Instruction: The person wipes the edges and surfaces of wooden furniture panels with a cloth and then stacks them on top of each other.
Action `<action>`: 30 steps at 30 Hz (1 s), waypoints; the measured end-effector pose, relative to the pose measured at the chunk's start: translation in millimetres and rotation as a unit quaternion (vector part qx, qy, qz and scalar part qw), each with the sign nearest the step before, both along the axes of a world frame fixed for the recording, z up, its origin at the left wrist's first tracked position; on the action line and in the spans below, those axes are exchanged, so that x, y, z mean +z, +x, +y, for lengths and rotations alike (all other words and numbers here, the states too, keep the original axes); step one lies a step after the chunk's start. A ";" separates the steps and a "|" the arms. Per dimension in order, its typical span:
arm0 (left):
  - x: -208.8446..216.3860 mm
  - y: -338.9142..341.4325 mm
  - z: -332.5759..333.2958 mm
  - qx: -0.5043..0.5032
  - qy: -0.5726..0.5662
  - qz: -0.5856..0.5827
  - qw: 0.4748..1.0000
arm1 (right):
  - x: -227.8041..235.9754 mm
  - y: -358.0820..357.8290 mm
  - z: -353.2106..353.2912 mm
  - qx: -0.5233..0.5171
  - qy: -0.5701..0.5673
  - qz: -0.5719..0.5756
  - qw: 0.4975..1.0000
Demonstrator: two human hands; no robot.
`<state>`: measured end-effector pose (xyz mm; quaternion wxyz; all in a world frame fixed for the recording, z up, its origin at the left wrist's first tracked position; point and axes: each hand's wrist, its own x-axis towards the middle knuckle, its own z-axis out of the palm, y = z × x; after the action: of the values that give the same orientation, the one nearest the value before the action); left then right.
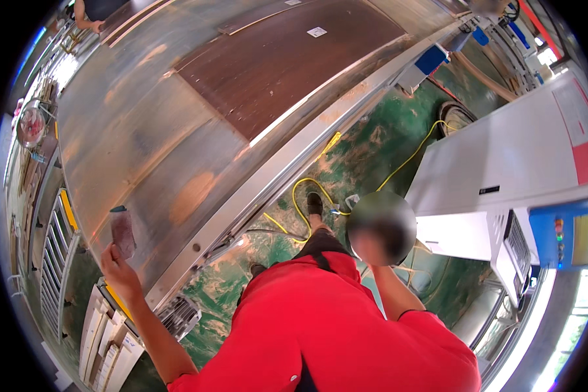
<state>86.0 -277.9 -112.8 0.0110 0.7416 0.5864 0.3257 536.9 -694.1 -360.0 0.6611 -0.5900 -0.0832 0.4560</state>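
At the left end of the large metal-topped table [104,150], my left hand [115,266] is closed around the near end of a flat reddish-brown piece with a dark edge [123,234]. Its exact kind is unclear. That piece is over or against the tabletop; contact cannot be made out. My right hand [371,253] is raised in front of my body on the right, beside a white machine cabinet. A round blur hides its fingers and anything in them. A large dark brown panel [274,65] with a small white label [317,32] lies on the table, away from both hands.
A yellow cable [408,162] loops across the dusty green floor by my feet. To the right stands the white cabinet [483,150] with a blue control panel [558,238]. Stacked boards [104,340] and a metal rack [55,274] are at left. Another person's hand [97,26] touches a far board.
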 end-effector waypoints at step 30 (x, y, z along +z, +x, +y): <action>-13.2 284.4 -33.3 0.143 -0.233 -0.217 0.937 | 255.5 509.7 397.7 0.009 0.051 -0.238 0.970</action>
<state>370.5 -311.1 -126.1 0.2639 0.5379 0.7291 0.3308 1046.6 -296.5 -104.5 0.6473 -0.6466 -0.2664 0.3033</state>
